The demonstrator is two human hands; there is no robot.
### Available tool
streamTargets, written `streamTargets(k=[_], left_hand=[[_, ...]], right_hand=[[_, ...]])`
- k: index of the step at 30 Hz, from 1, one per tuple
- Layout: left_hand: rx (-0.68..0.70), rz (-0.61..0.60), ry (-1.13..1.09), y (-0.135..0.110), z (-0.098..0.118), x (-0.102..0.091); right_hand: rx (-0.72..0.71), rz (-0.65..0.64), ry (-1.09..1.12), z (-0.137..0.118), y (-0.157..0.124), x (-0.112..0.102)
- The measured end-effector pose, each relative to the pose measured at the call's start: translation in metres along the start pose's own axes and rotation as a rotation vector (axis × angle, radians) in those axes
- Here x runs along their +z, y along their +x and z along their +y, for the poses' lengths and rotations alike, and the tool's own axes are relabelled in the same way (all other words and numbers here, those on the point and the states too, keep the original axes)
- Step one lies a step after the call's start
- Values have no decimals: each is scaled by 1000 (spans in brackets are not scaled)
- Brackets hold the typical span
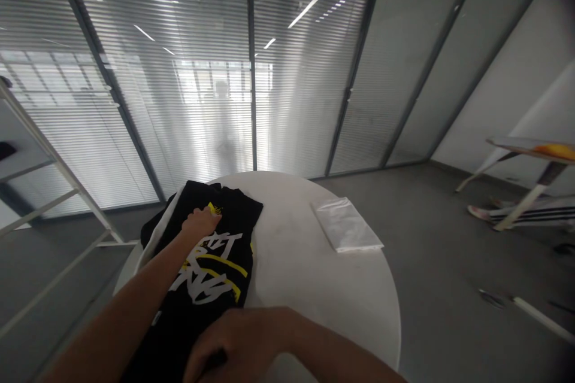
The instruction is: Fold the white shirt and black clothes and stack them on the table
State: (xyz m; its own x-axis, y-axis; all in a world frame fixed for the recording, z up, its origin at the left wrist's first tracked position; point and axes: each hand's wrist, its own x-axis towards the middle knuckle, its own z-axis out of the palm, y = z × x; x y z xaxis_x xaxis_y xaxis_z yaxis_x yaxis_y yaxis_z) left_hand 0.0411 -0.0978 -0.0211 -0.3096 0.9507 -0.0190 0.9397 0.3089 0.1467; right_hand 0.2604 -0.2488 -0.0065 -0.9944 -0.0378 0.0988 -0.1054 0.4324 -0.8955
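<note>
A black T-shirt (pixel 224 233) with a white and yellow print lies folded on the left part of a round white table (pixel 305 269). My left hand (pixel 201 220) reaches over it and rests on its far end, fingers curled down onto the cloth. My right hand (pixel 238 341) lies at the near end of the shirt, fingers bent over the fabric's edge at the bottom of the view.
A clear plastic bag (pixel 345 224) lies flat on the table's right side. A white metal rack (pixel 49 179) stands at left. Frosted glass partitions with blinds run behind. At far right stands a low table (pixel 530 152) with striped cloth beneath it.
</note>
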Motion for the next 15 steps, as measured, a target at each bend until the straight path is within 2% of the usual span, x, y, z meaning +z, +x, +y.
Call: streamTargets(k=[2,4,7,11,15], left_hand=[[-86,28,-9,8,7,9],[-140,55,-23,14,8,15],[-139,67,-63,22,3,15],[-78,136,-123,32,-6,-5],[-57,325,-141,36,-27,-38]], right_hand=[[78,167,52,12,-10,-13],[153,395,158,31,-20,-23],[189,692,316,63,-35,-32],[207,967,335,93,-52,-43],[288,1100,276,104,-66,-54]])
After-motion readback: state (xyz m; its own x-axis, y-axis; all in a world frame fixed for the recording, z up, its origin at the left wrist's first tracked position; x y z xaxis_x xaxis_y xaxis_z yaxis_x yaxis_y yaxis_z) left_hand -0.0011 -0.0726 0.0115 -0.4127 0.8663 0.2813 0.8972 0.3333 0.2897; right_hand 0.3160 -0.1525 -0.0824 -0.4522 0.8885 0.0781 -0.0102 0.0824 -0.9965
